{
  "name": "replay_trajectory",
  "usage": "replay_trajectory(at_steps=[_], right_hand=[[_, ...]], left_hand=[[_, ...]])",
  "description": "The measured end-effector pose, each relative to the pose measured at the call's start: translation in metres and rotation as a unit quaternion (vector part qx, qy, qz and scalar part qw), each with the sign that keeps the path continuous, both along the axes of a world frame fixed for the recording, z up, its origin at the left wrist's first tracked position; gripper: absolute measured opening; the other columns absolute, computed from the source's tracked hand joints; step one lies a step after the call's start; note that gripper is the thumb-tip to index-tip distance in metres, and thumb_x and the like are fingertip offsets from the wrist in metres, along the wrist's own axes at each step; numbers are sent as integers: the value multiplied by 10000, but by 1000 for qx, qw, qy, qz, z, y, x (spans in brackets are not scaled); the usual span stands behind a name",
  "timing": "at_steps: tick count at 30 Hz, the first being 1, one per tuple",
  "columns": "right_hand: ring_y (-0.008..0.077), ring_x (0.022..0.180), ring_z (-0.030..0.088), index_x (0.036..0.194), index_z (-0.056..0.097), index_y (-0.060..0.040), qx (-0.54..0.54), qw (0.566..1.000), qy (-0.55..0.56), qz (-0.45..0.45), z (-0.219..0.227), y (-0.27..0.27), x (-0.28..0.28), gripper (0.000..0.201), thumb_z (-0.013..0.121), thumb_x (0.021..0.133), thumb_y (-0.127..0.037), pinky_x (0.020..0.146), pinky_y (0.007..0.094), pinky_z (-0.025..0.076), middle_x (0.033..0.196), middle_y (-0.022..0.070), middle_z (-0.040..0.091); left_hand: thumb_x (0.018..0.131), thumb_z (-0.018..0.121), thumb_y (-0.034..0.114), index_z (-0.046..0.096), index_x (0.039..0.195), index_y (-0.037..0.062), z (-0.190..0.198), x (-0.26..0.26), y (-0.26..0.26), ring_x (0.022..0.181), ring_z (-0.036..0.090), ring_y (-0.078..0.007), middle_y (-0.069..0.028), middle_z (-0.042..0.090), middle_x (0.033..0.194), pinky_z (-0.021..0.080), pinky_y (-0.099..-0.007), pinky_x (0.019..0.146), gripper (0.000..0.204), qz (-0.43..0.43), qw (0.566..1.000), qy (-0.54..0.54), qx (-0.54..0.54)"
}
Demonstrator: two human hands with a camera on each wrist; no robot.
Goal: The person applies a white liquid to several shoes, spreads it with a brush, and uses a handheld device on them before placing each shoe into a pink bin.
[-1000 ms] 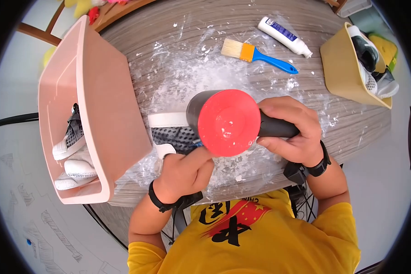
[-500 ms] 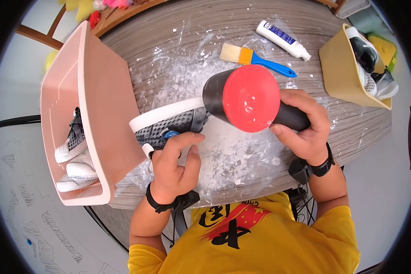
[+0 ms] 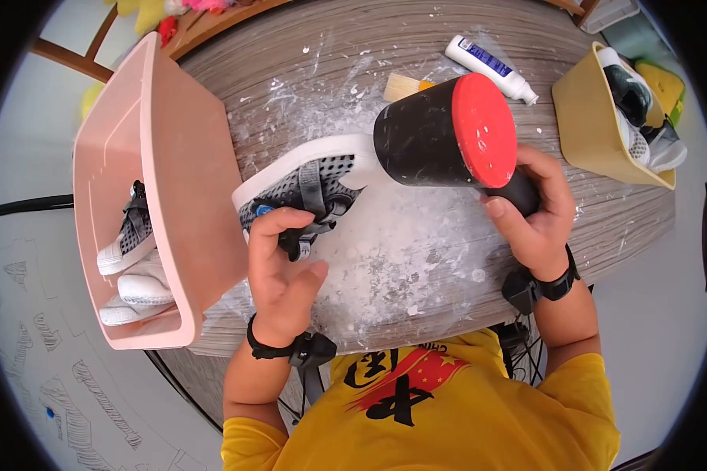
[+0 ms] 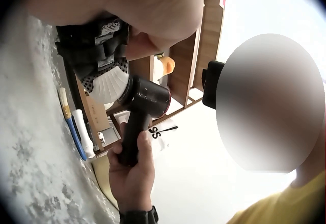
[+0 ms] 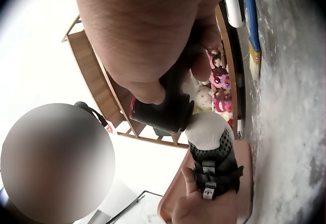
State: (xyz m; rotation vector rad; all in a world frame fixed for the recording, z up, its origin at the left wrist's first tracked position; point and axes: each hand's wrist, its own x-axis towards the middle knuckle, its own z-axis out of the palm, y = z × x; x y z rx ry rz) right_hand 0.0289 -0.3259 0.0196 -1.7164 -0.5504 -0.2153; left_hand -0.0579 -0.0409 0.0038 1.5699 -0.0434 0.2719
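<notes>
My right hand (image 3: 538, 224) grips the black handle of a hair dryer (image 3: 420, 133), whose red round end faces up and to the right. The dryer's other end points at the white toe of a black-and-white sneaker (image 3: 322, 177), right up against it in the right wrist view. The sneaker has a mesh upper, dark straps and a white sole. My left hand (image 3: 279, 275) holds it from the heel side, thumb and index finger spread apart; the other fingers are hidden behind it. In the left wrist view the hair dryer (image 4: 145, 99) is seen side-on, its nozzle at the toe.
A pink bin (image 3: 188, 157) with several shoes stands on the left, a yellow bin (image 3: 597, 133) with shoes on the right. On the white-smeared table (image 3: 416, 259) lie a white bottle (image 3: 491, 67) and a blue-handled brush (image 4: 71, 124), partly behind the dryer in the head view.
The hair dryer has moved up and to the right and turned, its red end swinging rightward. The sneaker has shifted away from my body, its toe coming into view, and my left index finger has lifted.
</notes>
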Motion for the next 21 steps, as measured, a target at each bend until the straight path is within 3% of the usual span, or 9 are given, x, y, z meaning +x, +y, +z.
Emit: replay_trajectory(at_steps=[3, 6, 9, 21], right_hand=[[161, 956, 658, 1226, 534, 35, 16, 999, 22, 17, 0, 1, 1, 486, 765, 809, -62, 830, 277, 503, 1091, 160, 679], [150, 958, 649, 1242, 515, 42, 27, 997, 57, 35, 2, 2, 0, 491, 749, 819, -43, 840, 270, 494, 1088, 145, 671], [143, 962, 641, 1263, 500, 45, 37, 995, 79, 52, 1, 3, 0, 506, 739, 824, -29, 849, 267, 490, 1096, 130, 661], [175, 1041, 633, 1282, 520, 62, 50, 989, 109, 92, -4, 5, -3, 537, 754, 806, -25, 898, 300, 500, 1152, 137, 634]], left_hand=[[648, 565, -9, 483, 1231, 3, 0, 2, 0, 1176, 464, -208, -89, 470, 1247, 313, -353, 1070, 589, 4, 998, 21, -64], [649, 529, -31, 446, 1262, 18, 13, 7, -11, 1222, 462, -223, -102, 483, 1260, 291, -380, 1100, 621, -45, 970, -6, -238], [697, 583, 122, 430, 1321, 64, 3, 9, -4, 1304, 442, -305, -152, 479, 1378, 255, -481, 1141, 645, -75, 969, -39, -232], [707, 574, 196, 437, 1328, 23, 6, 14, 1, 1299, 461, -346, -204, 487, 1381, 323, -472, 1122, 659, -133, 922, -36, -361]])
